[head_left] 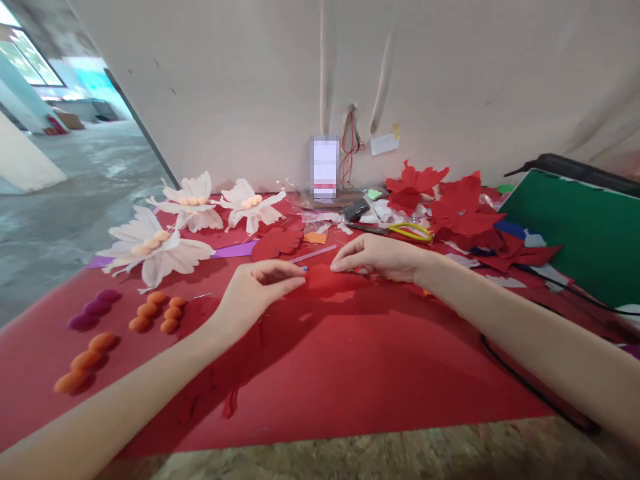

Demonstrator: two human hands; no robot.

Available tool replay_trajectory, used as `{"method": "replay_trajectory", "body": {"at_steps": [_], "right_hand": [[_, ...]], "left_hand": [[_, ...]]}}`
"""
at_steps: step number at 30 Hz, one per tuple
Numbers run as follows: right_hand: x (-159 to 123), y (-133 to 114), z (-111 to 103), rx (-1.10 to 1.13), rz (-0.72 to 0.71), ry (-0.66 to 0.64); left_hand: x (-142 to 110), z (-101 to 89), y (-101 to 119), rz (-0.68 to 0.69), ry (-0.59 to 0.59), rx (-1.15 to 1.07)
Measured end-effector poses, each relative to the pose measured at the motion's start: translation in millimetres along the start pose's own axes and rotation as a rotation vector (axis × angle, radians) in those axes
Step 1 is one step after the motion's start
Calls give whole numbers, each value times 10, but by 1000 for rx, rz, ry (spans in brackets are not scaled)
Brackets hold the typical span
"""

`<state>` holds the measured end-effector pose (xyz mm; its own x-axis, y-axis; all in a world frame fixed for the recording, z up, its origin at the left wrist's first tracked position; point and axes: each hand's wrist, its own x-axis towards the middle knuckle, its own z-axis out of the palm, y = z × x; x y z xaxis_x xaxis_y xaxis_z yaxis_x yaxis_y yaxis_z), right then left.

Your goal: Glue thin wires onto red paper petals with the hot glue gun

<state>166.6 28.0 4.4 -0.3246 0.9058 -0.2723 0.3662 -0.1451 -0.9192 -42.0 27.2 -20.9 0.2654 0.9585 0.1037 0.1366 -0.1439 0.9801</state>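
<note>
A thin red fabric piece (327,281) is stretched between my two hands just above the red tabletop. My left hand (257,287) has thumb and forefinger closed at its left edge, with a tiny blue speck showing at the fingertip. On the other side, my right hand (377,257) pinches the piece between thumb and forefinger, the other fingers curled under. Red petal-shaped cutouts (277,245) lie just beyond my left hand. More red cutouts (235,353) rest under and beside my left forearm, partly hidden.
Three white fabric flowers (155,247) stand at the back left, near orange (86,362) and purple (95,309) bead-like rows. Yellow-handled scissors (410,231) and red flowers (463,207) lie at the back right. A green board (580,233) leans at right; a phone (325,167) stands against the wall.
</note>
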Motion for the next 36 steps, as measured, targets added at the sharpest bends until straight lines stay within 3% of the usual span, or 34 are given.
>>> {"method": "replay_trajectory", "body": {"at_steps": [4, 8, 12, 22, 27, 36], "right_hand": [[-42, 67, 51, -22, 35, -104], [-57, 70, 87, -40, 48, -151], [-40, 71, 105, -62, 31, -136], [120, 87, -11, -177, 33, -18], [141, 55, 73, -167, 29, -59], [96, 29, 100, -181, 39, -68]], "left_hand": [[-260, -10, -20, 47, 16, 161], [-348, -37, -22, 84, 37, 272], [-341, -45, -50, 57, 77, 285], [-264, -101, -162, -6, 30, 128], [-237, -86, -220, -44, -30, 104], [-242, -105, -186, -67, -20, 186]]}}
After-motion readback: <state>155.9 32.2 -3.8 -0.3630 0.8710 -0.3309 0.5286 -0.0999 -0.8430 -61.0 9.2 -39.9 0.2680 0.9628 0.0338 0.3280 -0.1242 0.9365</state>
